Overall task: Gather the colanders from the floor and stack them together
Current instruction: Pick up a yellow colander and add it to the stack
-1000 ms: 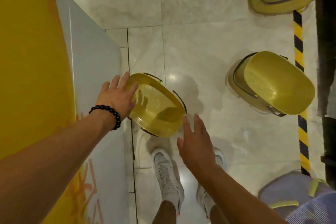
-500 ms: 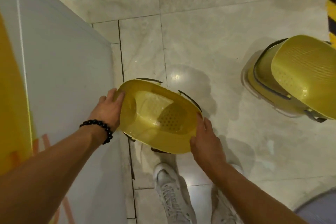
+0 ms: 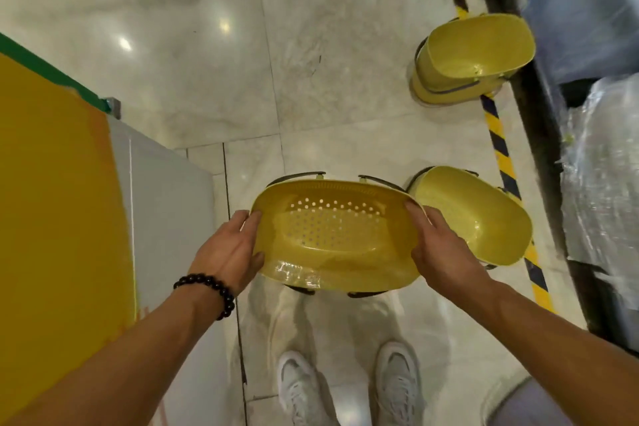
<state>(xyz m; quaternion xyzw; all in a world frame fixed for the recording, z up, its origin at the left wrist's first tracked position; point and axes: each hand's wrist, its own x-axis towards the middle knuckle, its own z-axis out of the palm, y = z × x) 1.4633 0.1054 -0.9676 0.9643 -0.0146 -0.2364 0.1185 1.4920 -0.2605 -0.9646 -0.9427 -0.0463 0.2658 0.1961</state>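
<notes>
Both hands, left hand (image 3: 231, 252) and right hand (image 3: 446, 252), are grasping a yellow colander (image 3: 335, 235) by its ends, fingers curled round the rim, above the floor (image 3: 345, 97).

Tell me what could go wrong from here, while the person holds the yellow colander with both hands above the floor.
1. The left hand and right hand hold the held colander only at its end rims; the smooth plastic might slip.
2. The nearest floor colander sits tilted on its stack, so nesting onto it could topple it.
3. Its loose dark handles may catch on that rim.
</notes>
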